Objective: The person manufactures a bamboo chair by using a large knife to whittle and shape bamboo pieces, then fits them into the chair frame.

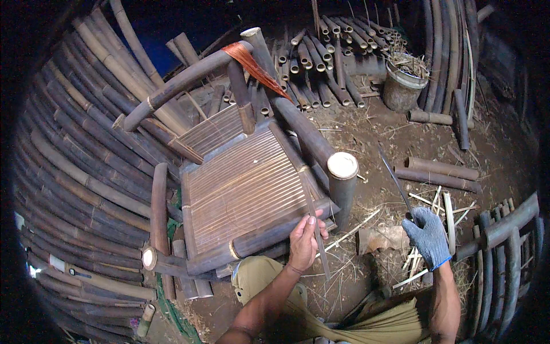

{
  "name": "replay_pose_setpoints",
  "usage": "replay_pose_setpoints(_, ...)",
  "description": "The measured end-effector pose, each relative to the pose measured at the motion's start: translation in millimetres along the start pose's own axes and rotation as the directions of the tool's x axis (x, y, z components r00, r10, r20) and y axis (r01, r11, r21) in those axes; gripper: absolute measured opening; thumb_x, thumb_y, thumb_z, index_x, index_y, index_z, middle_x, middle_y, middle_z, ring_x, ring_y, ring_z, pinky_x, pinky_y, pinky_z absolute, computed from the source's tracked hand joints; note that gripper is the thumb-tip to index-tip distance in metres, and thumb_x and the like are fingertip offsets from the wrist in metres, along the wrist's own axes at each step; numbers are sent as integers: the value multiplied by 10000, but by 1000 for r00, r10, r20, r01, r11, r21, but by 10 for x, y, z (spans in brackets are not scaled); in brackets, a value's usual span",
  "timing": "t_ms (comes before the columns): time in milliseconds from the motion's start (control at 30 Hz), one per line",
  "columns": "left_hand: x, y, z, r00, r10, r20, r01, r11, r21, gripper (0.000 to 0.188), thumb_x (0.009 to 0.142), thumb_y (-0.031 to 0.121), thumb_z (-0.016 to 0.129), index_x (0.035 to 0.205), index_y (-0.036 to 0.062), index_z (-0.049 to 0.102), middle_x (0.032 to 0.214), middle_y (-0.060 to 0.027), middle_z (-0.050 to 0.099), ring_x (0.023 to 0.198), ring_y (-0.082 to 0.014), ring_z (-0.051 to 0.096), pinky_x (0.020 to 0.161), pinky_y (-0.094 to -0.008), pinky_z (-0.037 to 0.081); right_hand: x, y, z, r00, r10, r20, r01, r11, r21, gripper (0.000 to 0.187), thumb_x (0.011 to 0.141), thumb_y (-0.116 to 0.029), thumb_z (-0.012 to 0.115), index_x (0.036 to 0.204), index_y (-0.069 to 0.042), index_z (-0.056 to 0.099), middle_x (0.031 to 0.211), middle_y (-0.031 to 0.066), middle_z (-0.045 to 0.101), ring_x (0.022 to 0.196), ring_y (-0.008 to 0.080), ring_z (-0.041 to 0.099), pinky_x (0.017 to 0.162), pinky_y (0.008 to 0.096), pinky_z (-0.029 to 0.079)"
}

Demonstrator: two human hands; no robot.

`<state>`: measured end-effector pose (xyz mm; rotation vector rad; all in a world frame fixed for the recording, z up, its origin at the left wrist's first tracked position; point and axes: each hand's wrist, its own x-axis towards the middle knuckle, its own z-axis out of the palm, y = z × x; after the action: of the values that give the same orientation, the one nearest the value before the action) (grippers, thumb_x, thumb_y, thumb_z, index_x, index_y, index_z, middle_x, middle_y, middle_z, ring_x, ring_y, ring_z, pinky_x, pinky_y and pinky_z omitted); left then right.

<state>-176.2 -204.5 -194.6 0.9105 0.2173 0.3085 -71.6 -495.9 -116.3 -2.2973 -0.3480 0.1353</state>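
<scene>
My left hand (pixel 302 245), bare, is closed around a thin, flat bamboo strip (pixel 323 259). One end points down past my fingers; the other reaches up along the chair's right side. My right hand (pixel 427 238), in a grey glove with a blue cuff, grips a knife whose long narrow blade (pixel 395 179) points up and to the left; its handle is mostly hidden. In front of my left hand stands a dark bamboo chair (pixel 303 129), its slatted seat (pixel 246 186) facing up. A bundle of orange-red strands (pixel 252 66) hangs over its frame.
Dark bamboo poles (pixel 80 155) line the left side. Cut bamboo tubes (pixel 326 49) are stacked at the back, near a bucket of shavings (pixel 405 86). Short bamboo pieces (pixel 438 175) and pale split strips (pixel 450 223) lie right. A bamboo frame (pixel 504 252) stands far right.
</scene>
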Motion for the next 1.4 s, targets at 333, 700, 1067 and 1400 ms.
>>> replay_pose_setpoints(333, 280, 396, -384, 996, -11, -85, -45, 779, -625, 234, 995, 100, 521, 1218, 32, 541, 1019, -51, 620, 877, -147, 573, 833, -314, 515, -160, -317, 109, 968, 68, 243, -133, 957, 259, 257, 881, -246, 667, 809, -9, 596, 739, 30, 550, 600, 100, 517, 508, 289, 469)
replay_pose_setpoints(700, 257, 523, -309, 957, 181, -227, -269, 846, -461, 294, 1002, 96, 541, 1285, 32, 492, 976, -47, 580, 870, -173, 580, 1095, -443, 438, -548, -572, 581, 778, -54, 626, -497, 557, 665, 265, 935, -167, 659, 1129, 9, 618, 912, 104, 712, 543, 112, 610, 504, 262, 528)
replay_pose_setpoints(1067, -60, 680, 221, 902, 402, -159, -423, 897, -132, 350, 1007, 140, 558, 1336, 60, 469, 1077, -57, 603, 1056, -194, 614, 970, -425, 545, -484, -372, 372, 878, -25, 479, -414, 465, 782, 208, 912, -183, 673, 1003, -2, 628, 814, 79, 686, 534, 107, 594, 484, 274, 535)
replay_pose_setpoints(1400, -140, 1179, 479, 827, 523, -208, -527, 849, 40, 351, 1011, 133, 542, 1345, 36, 494, 966, -37, 643, 933, -208, 685, 719, -368, 626, -438, -474, 239, 955, 160, 248, -294, 598, 746, 145, 935, -171, 635, 876, -59, 565, 666, 26, 574, 486, 105, 518, 455, 272, 474)
